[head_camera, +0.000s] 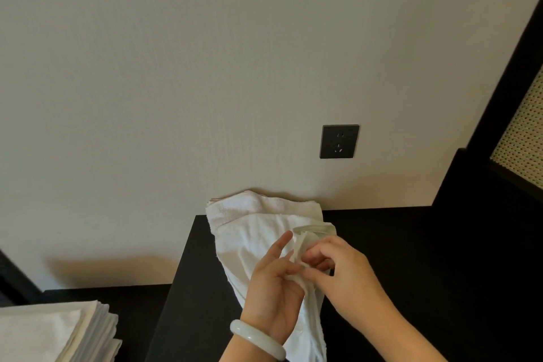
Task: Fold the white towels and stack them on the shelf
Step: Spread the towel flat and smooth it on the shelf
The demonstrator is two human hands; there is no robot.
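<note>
Towel (258, 232) lies on the dark counter (411, 244) against the far wall (205, 67), its corner in hand.
Left hand (273, 288) and right hand (343, 276) both pinch its hem, though folds partly hide the fingertips; best draw the corners apart level before folding.

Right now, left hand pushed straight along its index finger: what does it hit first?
Probably the white towel bunched just beyond the left hand; past that, the wall. Depth is unclear.
</note>
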